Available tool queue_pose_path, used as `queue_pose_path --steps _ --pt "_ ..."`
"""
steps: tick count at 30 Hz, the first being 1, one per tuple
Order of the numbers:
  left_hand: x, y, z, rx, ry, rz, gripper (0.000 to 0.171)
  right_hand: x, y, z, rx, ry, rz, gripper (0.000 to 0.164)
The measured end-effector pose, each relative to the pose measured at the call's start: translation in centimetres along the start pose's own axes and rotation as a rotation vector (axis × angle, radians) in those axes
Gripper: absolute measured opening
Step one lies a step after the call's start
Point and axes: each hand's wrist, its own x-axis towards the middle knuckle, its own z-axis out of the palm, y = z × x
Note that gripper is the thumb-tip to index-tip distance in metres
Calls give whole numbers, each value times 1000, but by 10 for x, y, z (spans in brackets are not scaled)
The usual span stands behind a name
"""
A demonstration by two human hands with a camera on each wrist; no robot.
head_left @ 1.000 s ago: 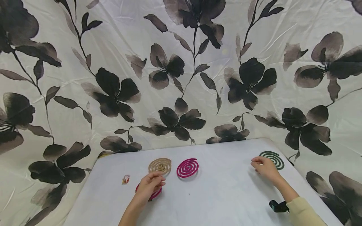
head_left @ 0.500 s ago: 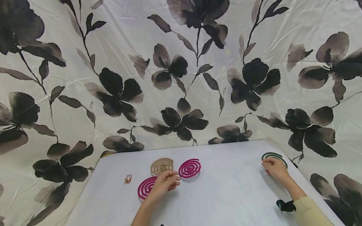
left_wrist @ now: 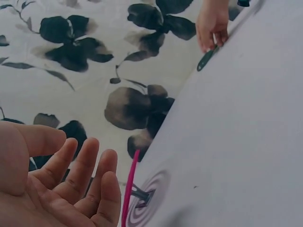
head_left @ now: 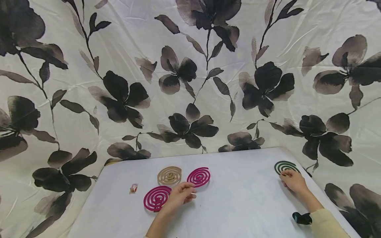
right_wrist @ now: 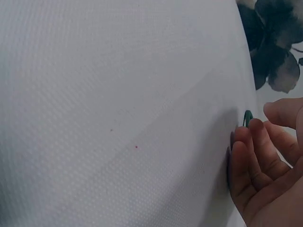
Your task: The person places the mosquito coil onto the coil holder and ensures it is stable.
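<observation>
My left hand (head_left: 178, 196) hovers with relaxed, slightly bent fingers in front of the far pink mosquito coil (head_left: 198, 177), holding nothing. The left wrist view shows this hand (left_wrist: 75, 182) beside a raised pink coil (left_wrist: 130, 189) on a small metal stand (left_wrist: 142, 194). A nearer pink coil (head_left: 155, 197) lies left of the hand, partly behind it. Behind that sits a tan coil (head_left: 169, 175). At the far right, my right hand (head_left: 294, 181) reaches the front edge of a green coil (head_left: 282, 165). Its thumb and fingers look apart in the right wrist view; contact is unclear.
The white table (head_left: 232, 198) ends at a floral curtain (head_left: 190, 82) behind it. A small red-and-white packet (head_left: 133, 188) lies at the left. Near my right sleeve (head_left: 324, 224) is a black object (head_left: 301, 218), partly hidden.
My left hand has moved right, uncovering the nearer pink coil. My right hand has shifted right to the front of the green coil. The coils have stayed in place.
</observation>
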Motion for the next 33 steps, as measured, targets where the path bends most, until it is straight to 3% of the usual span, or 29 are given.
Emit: queue_pose_path --steps 9,18,25,33 --pt "4 -8 11 4 -36 -8 31 1 7 2 -7 21 44 36" --pt "9 -16 28 -7 -81 -24 32 6 12 7 -140 95 25 35" --pt "9 -21 39 -35 -95 -35 32 7 10 8 -164 73 32 35" --pt "9 -30 40 -45 -101 -60 32 0 8 7 -208 64 -10 32"
